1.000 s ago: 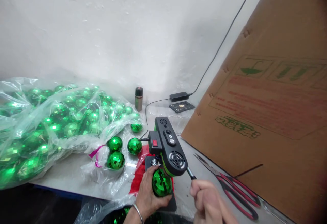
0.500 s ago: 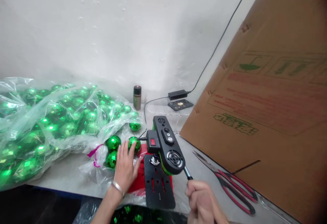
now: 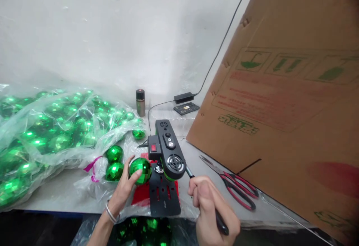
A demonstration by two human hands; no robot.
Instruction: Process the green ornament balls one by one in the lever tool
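Note:
My left hand (image 3: 123, 190) is wrapped round the side of a green faceted bauble (image 3: 143, 165), just left of a black slotted metal plate (image 3: 165, 205). Above the plate sits a black device (image 3: 169, 145) with two round grilles and a red switch. In a fist, my right hand (image 3: 209, 205) grips a black-handled tool (image 3: 221, 224); its metal shaft runs up to the device's near end, and whether it joins the device I cannot tell. Two more green baubles (image 3: 114, 171) rest left of my left hand.
A big clear bag (image 3: 92, 154) of green baubles fills the left. Red-handled scissors (image 3: 238, 191) lie right, before a leaning cardboard box (image 3: 280, 88). Behind stand a small bottle (image 3: 140, 103), a power adapter (image 3: 183, 97) and a phone (image 3: 186, 108). More baubles (image 3: 153, 225) sit below the front edge.
My left hand has taken hold of a bauble from beside the device and brought it nearer. My right hand still grips the tool, its handle now more visible. The view has shifted right.

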